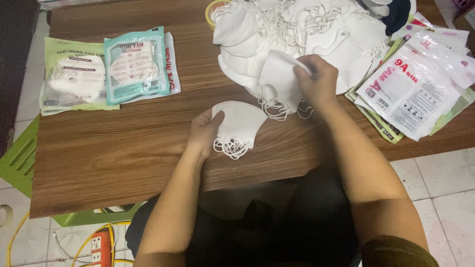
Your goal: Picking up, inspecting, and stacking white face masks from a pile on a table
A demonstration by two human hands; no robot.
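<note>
My left hand (204, 132) holds a small stack of folded white face masks (239, 127) flat on the wooden table (114, 148), their ear loops bunched at the bottom. My right hand (316, 80) pinches another white mask (279, 79) at the near edge of a big heap of loose white masks (297, 29) at the table's back centre. The two hands are about a hand's width apart.
Filled mask packets lie at the back left: a green one (73, 75) and a teal one (137, 64). A pile of flat empty packets (415, 84) sits at the right edge. A tape roll (212, 10) peeks out behind the heap. A green crate (20, 158) and a power strip (101, 242) are on the floor.
</note>
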